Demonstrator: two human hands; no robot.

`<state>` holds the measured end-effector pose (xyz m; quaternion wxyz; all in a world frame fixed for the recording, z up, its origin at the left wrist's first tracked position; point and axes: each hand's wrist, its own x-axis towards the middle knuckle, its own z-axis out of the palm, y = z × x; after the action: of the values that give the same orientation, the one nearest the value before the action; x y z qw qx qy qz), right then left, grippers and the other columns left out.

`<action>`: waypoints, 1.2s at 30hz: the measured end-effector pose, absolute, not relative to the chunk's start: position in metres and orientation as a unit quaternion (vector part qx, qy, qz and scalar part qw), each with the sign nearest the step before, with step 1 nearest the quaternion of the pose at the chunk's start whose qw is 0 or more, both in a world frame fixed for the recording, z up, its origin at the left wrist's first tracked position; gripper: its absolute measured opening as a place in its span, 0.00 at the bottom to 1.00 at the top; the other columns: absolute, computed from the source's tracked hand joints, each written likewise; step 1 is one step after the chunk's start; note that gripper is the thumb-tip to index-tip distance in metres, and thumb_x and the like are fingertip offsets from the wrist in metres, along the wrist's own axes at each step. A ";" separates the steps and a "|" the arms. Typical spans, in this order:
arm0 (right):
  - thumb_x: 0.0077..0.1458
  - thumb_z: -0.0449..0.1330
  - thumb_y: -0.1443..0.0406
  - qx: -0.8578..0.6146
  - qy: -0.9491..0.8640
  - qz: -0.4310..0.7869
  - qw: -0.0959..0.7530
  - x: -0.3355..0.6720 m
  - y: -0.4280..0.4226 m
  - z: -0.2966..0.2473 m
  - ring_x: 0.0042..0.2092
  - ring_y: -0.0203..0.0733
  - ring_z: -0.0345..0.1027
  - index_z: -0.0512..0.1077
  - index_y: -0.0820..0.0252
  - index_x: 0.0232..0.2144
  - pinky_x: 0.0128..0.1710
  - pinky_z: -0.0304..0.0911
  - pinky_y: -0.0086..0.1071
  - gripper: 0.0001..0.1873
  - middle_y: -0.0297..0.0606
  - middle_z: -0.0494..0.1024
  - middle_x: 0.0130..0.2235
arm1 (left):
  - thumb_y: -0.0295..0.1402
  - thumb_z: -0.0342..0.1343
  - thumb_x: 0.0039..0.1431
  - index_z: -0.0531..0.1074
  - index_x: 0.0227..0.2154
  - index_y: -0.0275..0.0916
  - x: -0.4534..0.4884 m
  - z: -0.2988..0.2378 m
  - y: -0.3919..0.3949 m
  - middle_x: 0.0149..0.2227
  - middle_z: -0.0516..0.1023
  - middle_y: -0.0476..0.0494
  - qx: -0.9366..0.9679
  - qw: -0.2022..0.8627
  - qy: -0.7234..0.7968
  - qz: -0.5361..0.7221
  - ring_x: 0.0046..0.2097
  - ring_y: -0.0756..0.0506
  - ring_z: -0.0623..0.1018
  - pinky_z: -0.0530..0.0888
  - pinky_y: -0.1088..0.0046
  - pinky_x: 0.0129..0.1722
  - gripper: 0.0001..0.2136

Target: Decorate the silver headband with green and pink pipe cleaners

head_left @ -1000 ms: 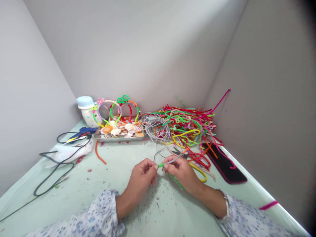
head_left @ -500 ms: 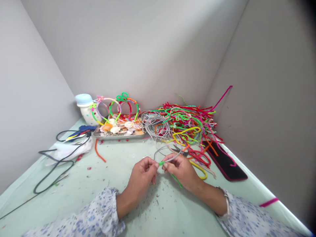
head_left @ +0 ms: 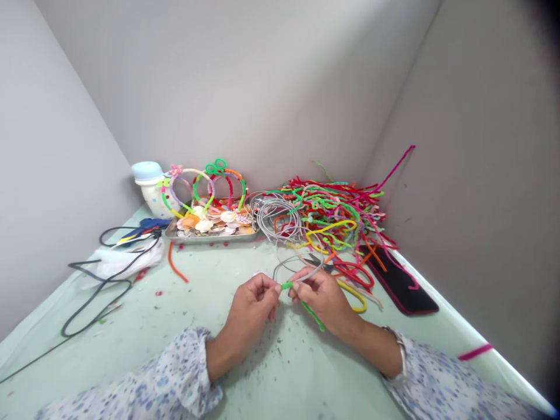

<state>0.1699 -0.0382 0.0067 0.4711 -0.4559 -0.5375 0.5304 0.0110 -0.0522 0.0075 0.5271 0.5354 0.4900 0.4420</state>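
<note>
Between my two hands a green pipe cleaner (head_left: 286, 286) is coiled around a loop of grey wire (head_left: 318, 265). My left hand (head_left: 254, 300) pinches the left end of the green coil between thumb and finger. On the other side, my right hand (head_left: 326, 300) pinches the pipe cleaner at the coil's right end, and its loose green tail hangs below that palm. The wire arches up behind my right fingers. Just beyond that hand lie red-handled scissors (head_left: 356, 276) and a yellow pipe cleaner (head_left: 354, 296).
A metal tray (head_left: 210, 240) of shells stands at the back with decorated headbands (head_left: 242, 192). Beside it are a coil of grey wire (head_left: 277, 221) and a heap of pipe cleaners (head_left: 336, 201). A phone (head_left: 406, 289) lies right; a black cable (head_left: 94, 297) and bottle (head_left: 153, 195) are left.
The green coil on the wire looks slightly longer, and my right fingers have shifted a little. My left hand keeps its pinch. The view has tilted slightly.
</note>
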 end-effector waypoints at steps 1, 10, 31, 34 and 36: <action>0.45 0.61 0.62 -0.454 -0.536 0.532 0.472 0.170 -0.038 0.007 0.25 0.37 0.68 0.71 0.59 0.26 0.26 0.62 0.30 0.06 0.32 0.75 0.22 | 0.37 0.55 0.56 0.67 0.24 0.38 0.011 0.007 -0.052 0.16 0.66 0.56 0.536 0.527 0.489 0.443 0.18 0.54 0.64 0.61 0.80 0.20 0.10; 0.44 0.62 0.61 -0.450 -0.526 0.551 0.465 0.169 -0.039 0.010 0.24 0.36 0.67 0.70 0.59 0.25 0.26 0.62 0.30 0.07 0.30 0.74 0.21 | 0.37 0.56 0.55 0.67 0.24 0.38 0.010 0.009 -0.053 0.16 0.66 0.56 0.536 0.520 0.496 0.443 0.18 0.54 0.64 0.60 0.80 0.19 0.09; 0.47 0.60 0.63 -0.450 -0.532 0.532 0.482 0.169 -0.037 0.008 0.24 0.36 0.67 0.71 0.59 0.26 0.27 0.62 0.30 0.05 0.30 0.73 0.21 | 0.37 0.54 0.58 0.67 0.26 0.37 0.012 0.011 -0.052 0.19 0.68 0.54 0.535 0.548 0.458 0.451 0.20 0.54 0.66 0.63 0.80 0.21 0.10; 0.47 0.60 0.62 -0.444 -0.528 0.523 0.500 0.170 -0.036 0.008 0.25 0.37 0.67 0.71 0.59 0.27 0.28 0.63 0.31 0.06 0.31 0.74 0.22 | 0.40 0.50 0.62 0.68 0.26 0.36 0.012 0.011 -0.052 0.20 0.70 0.51 0.525 0.571 0.433 0.459 0.21 0.53 0.68 0.65 0.79 0.23 0.14; 0.49 0.60 0.62 -0.438 -0.531 0.519 0.507 0.172 -0.036 0.008 0.26 0.37 0.68 0.72 0.60 0.27 0.30 0.63 0.31 0.06 0.31 0.75 0.23 | 0.42 0.48 0.63 0.70 0.27 0.36 0.011 0.010 -0.052 0.20 0.71 0.50 0.521 0.571 0.432 0.465 0.21 0.53 0.69 0.64 0.79 0.22 0.16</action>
<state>0.1716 -0.0356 0.0076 0.5071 -0.4382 -0.5310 0.5186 0.0106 -0.0518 0.0102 0.5706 0.5205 0.4323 0.4654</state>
